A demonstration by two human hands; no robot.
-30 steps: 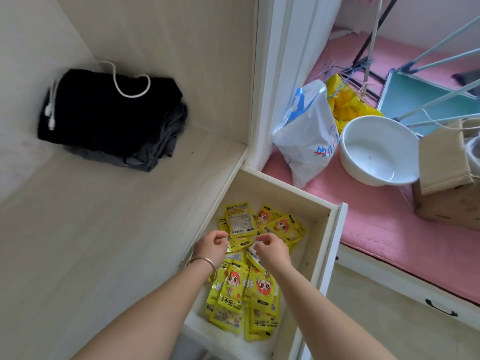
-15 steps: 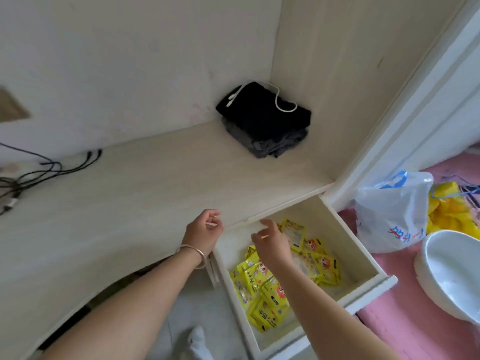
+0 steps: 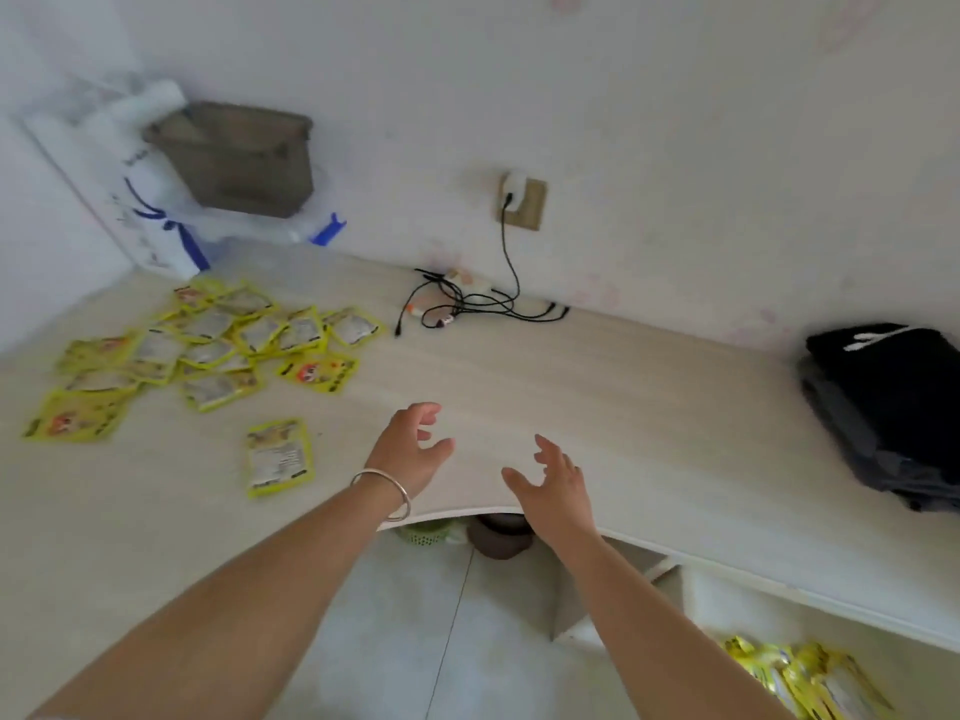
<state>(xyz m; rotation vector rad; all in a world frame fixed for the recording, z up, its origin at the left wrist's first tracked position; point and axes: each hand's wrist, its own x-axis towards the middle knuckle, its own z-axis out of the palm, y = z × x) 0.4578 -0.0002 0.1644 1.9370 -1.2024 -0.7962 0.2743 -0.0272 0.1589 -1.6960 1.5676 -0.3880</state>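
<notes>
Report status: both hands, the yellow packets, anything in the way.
Left hand and right hand open, empty, over desk edge. Yellow packets spread on desk, left; more in drawer. Cables by wall, not blocking.

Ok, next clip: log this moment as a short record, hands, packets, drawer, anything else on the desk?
left hand: open, empty, above the front edge of the desk
right hand: open, empty, beside it
desk packets: yellow, spread at the left; one lone packet apart, nearer the hands
drawer: open, lower right, more packets inside
other: black folded clothes, cables, plastic bag
</notes>
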